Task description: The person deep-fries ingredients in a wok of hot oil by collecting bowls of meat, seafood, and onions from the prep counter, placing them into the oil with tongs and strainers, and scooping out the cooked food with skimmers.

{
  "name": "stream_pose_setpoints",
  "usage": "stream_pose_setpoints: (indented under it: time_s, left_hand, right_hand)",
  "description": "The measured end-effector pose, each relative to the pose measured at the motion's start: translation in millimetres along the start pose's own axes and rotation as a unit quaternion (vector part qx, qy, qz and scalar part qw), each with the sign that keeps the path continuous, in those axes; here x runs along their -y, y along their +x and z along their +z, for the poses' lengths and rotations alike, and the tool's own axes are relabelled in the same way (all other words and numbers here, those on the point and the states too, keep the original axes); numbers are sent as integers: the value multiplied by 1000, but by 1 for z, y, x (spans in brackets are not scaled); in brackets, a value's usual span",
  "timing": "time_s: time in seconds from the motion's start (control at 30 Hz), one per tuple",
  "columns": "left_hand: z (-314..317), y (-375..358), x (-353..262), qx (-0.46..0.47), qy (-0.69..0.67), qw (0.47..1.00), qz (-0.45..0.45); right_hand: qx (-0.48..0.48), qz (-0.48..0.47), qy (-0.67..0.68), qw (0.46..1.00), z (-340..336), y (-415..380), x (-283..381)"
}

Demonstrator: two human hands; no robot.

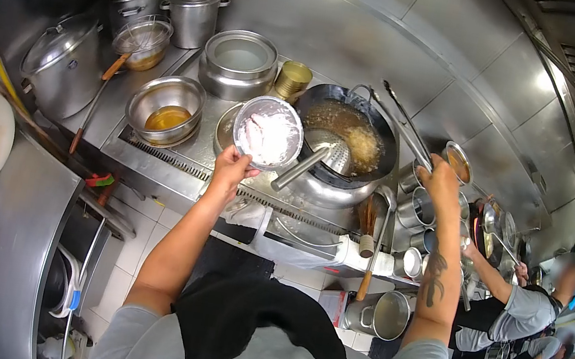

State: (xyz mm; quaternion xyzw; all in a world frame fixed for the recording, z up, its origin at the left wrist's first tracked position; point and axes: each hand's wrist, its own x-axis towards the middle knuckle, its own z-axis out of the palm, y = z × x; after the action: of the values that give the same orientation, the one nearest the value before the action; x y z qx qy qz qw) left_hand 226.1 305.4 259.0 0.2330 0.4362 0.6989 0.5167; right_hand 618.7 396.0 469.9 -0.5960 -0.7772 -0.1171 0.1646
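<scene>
My left hand (232, 169) grips the near rim of a small round bowl (295, 157). White, flour-coated pieces (267, 133) lie in the bowl; their kind I cannot make out. My right hand (440, 183) is closed round metal tongs (409, 135), whose tips point up and away above the wok's right side. Between my hands sits a dark wok (383, 166) of bubbling brown oil, with a golden frying mass (362, 148) at its right. A perforated skimmer (329, 153) rests in the wok, its handle sticking out toward me.
An open tin can (294, 80) and a large metal pot (235, 84) stand behind the bowl. Further left is a steel basin (165, 104) with yellow liquid. A brush (367, 230) and a ladle (377, 246) hang at the front edge. A co-worker (530, 312) works at the right.
</scene>
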Motion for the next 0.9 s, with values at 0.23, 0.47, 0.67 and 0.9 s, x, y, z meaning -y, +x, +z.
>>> stream_pose_setpoints:
  time_s: [0.23,0.47,0.67,0.9]
  left_hand:
    - [3,11,5,18,19,998,61]
    - [8,11,7,22,44,994,98]
    - [2,10,7,39,12,997,66]
    - [-14,20,13,40,-15,999,11]
  right_hand:
    - [35,-189,23,981,-70,-48,109]
    - [71,-236,2,969,-50,-50,138]
    - [67,-240,36,968,-41,-48,129]
    - [78,-195,97,973,-52,-50,112]
